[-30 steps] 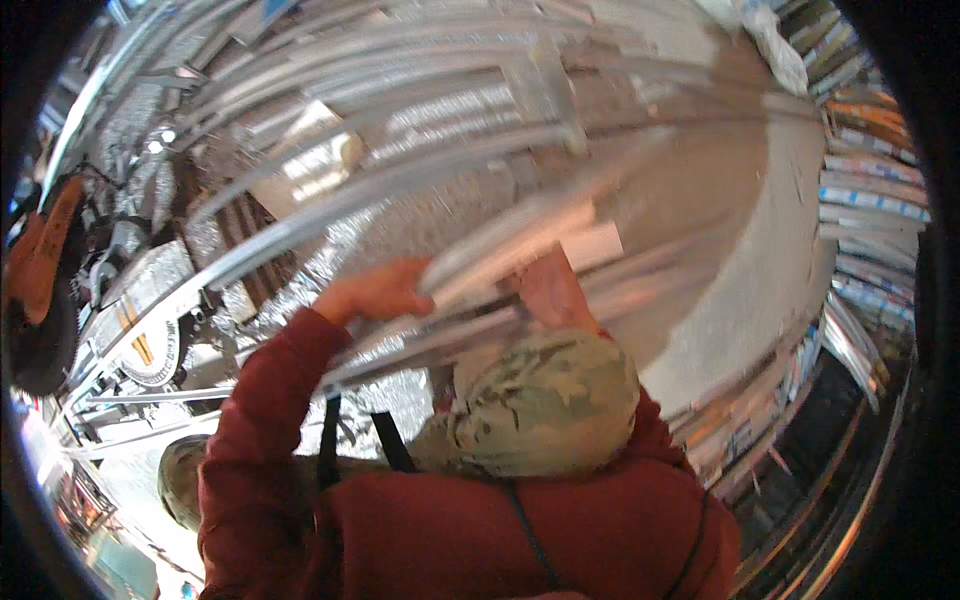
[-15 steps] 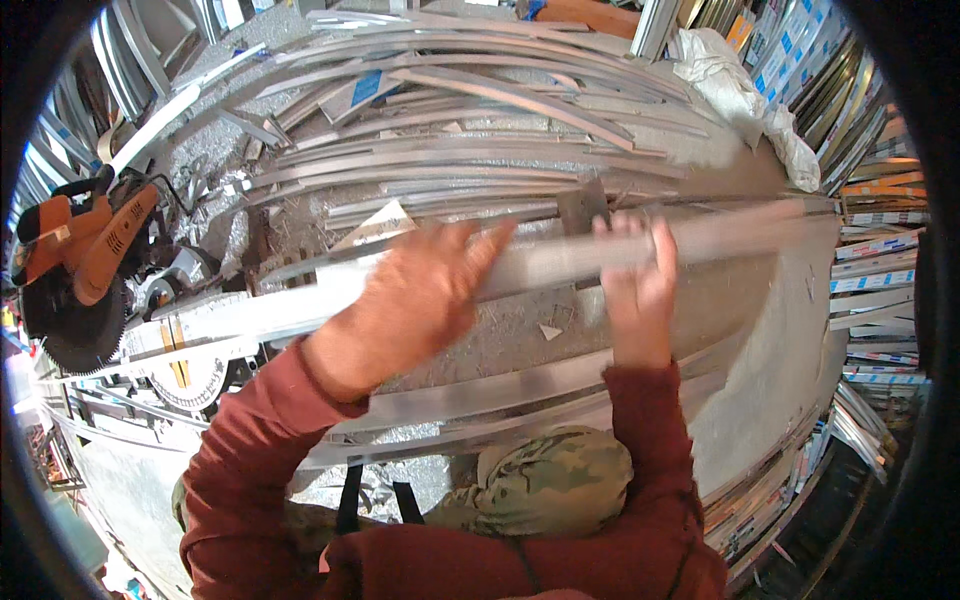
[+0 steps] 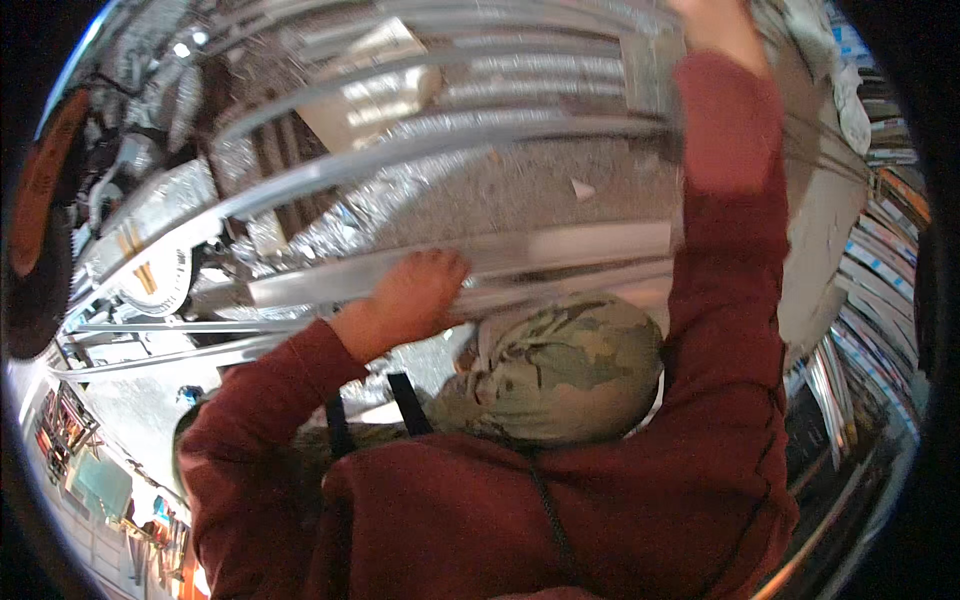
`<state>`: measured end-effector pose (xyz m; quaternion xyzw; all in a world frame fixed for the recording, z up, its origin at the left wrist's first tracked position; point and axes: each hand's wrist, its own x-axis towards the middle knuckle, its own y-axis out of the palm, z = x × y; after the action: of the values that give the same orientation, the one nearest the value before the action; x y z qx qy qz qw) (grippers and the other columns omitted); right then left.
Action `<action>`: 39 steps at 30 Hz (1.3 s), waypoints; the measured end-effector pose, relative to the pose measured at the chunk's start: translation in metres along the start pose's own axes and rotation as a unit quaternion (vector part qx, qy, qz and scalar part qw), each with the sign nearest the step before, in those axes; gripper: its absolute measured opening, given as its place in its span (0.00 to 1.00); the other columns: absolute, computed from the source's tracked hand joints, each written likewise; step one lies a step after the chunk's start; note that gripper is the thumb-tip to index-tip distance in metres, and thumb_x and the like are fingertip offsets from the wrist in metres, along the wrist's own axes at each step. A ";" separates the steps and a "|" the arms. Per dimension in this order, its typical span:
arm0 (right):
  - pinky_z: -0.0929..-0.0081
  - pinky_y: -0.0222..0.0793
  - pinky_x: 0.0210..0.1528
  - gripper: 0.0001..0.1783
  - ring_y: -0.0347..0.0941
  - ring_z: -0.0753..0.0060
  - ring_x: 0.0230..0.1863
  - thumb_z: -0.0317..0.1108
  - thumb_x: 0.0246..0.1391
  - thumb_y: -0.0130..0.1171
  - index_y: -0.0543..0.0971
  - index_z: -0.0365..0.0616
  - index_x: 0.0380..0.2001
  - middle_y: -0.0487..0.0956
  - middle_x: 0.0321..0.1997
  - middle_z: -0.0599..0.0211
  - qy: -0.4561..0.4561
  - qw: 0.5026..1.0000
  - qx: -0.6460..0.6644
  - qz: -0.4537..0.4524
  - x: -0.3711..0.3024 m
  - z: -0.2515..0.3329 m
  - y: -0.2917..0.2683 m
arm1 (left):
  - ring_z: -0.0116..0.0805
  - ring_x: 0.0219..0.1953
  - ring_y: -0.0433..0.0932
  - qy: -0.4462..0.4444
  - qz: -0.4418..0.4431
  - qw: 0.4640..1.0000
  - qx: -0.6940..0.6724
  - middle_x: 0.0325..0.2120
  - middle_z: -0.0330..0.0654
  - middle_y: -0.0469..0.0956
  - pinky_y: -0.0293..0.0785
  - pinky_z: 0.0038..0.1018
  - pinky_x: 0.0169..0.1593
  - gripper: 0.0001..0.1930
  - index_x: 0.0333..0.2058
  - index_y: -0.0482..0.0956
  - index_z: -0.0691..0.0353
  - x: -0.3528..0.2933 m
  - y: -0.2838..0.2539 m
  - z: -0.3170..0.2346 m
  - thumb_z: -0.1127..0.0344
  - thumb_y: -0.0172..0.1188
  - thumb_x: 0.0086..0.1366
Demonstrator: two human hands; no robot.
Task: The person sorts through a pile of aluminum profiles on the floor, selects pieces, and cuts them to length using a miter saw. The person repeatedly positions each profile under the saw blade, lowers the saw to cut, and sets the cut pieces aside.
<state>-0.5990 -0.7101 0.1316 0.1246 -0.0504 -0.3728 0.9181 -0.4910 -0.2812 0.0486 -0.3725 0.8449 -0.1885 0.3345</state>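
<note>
My left hand [image 3: 420, 295] is low over pale metal strips [image 3: 600, 243] lying beside my knee. Its fingers are bent over one strip's far side, a little blurred. My right arm reaches far forward; the right hand [image 3: 722, 28] is cut by the top edge, its fingers out of sight. Between the hands, a long metal profile [image 3: 400, 155] runs from the saw's round base [image 3: 160, 275] toward a flat plate [image 3: 652, 75] by my right sleeve. Neither visible part of my hands touches that profile.
An orange-guarded circular saw [image 3: 42, 200] stands at the left rim, its toothed blade showing. A cardboard piece [image 3: 375, 85] and more strips lie on the far side. My camouflage-clad knee [image 3: 580, 370] is close in front. Stacked profiles [image 3: 880, 290] line the right.
Both hands have come off the long profile. The left moved back toward my lap, onto the nearer strips; the right went farther forward. The view has tilted down, and the saw sits nearer the rim.
</note>
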 end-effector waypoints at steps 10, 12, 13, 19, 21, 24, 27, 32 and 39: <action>0.51 0.66 0.56 0.38 0.72 0.47 0.53 0.39 0.40 0.76 0.74 0.45 0.57 0.77 0.51 0.56 0.115 0.767 -0.620 0.118 -0.341 -0.162 0.026 | 0.57 0.59 0.69 -0.097 -0.088 0.991 -0.018 0.58 0.53 0.70 0.64 0.50 0.63 0.42 0.62 0.66 0.62 0.006 0.047 0.056 0.52 0.74 0.52; 0.51 0.65 0.57 0.41 0.71 0.48 0.54 0.40 0.39 0.77 0.72 0.46 0.58 0.75 0.53 0.57 0.152 0.729 -0.652 0.147 -0.349 -0.178 0.033 | 0.55 0.57 0.72 -0.087 -0.127 0.987 0.040 0.53 0.53 0.73 0.67 0.48 0.58 0.40 0.59 0.69 0.61 0.004 0.050 0.066 0.57 0.75 0.49; 0.52 0.64 0.57 0.42 0.70 0.49 0.55 0.41 0.38 0.77 0.71 0.47 0.59 0.74 0.54 0.58 0.168 0.709 -0.665 0.161 -0.349 -0.181 0.038 | 0.55 0.55 0.73 -0.094 -0.110 0.989 0.036 0.51 0.53 0.75 0.68 0.48 0.57 0.37 0.58 0.70 0.61 0.002 0.053 0.070 0.58 0.75 0.49; 0.51 0.66 0.51 0.22 0.72 0.45 0.48 0.31 0.38 0.73 0.77 0.44 0.39 0.77 0.42 0.54 0.156 0.747 -0.626 0.162 -0.365 -0.188 -0.003 | 0.57 0.44 0.77 -0.148 0.006 0.988 -0.047 0.39 0.52 0.79 0.73 0.47 0.49 0.19 0.43 0.76 0.59 0.009 0.058 0.063 0.68 0.68 0.52; 0.52 0.66 0.51 0.21 0.72 0.44 0.48 0.30 0.37 0.73 0.76 0.44 0.37 0.77 0.42 0.53 0.134 0.741 -0.652 0.095 -0.372 -0.171 -0.036 | 0.56 0.43 0.76 -0.079 -0.115 0.990 -0.034 0.36 0.49 0.76 0.74 0.47 0.46 0.15 0.40 0.75 0.60 0.013 0.061 0.061 0.71 0.64 0.52; 0.52 0.67 0.52 0.23 0.73 0.44 0.48 0.30 0.36 0.74 0.77 0.43 0.39 0.77 0.43 0.52 0.189 0.671 -0.717 -0.002 -0.359 -0.139 -0.082 | 0.55 0.41 0.75 -0.053 -0.166 0.985 -0.006 0.36 0.48 0.74 0.73 0.47 0.46 0.14 0.38 0.74 0.60 0.035 0.039 0.054 0.74 0.62 0.50; 0.53 0.69 0.50 0.26 0.72 0.44 0.47 0.36 0.36 0.75 0.77 0.41 0.41 0.77 0.42 0.51 0.193 0.627 -0.755 0.006 -0.357 -0.124 -0.085 | 0.54 0.42 0.74 0.016 -0.260 0.964 0.042 0.36 0.47 0.73 0.72 0.45 0.46 0.14 0.36 0.74 0.60 0.058 0.035 0.057 0.74 0.63 0.49; 0.53 0.70 0.53 0.39 0.72 0.41 0.52 0.45 0.35 0.79 0.74 0.38 0.50 0.75 0.49 0.47 0.234 0.708 -0.666 -0.026 -0.307 -0.127 -0.029 | 0.51 0.45 0.74 0.067 -0.154 0.985 0.041 0.39 0.47 0.76 0.71 0.42 0.49 0.15 0.40 0.76 0.59 0.051 0.060 0.054 0.70 0.66 0.53; 0.52 0.70 0.59 0.45 0.71 0.40 0.57 0.45 0.38 0.76 0.69 0.41 0.59 0.72 0.54 0.43 0.247 0.728 -0.636 -0.068 -0.280 -0.184 -0.013 | 0.54 0.49 0.75 -0.081 -0.339 0.936 0.050 0.47 0.50 0.77 0.71 0.46 0.53 0.21 0.49 0.78 0.58 0.050 0.019 0.090 0.66 0.69 0.56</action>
<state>-0.7741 -0.4887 -0.0493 -0.3978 0.4355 -0.3353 0.7346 -0.4622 -0.3129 -0.0469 -0.6337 0.6278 -0.3021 0.3363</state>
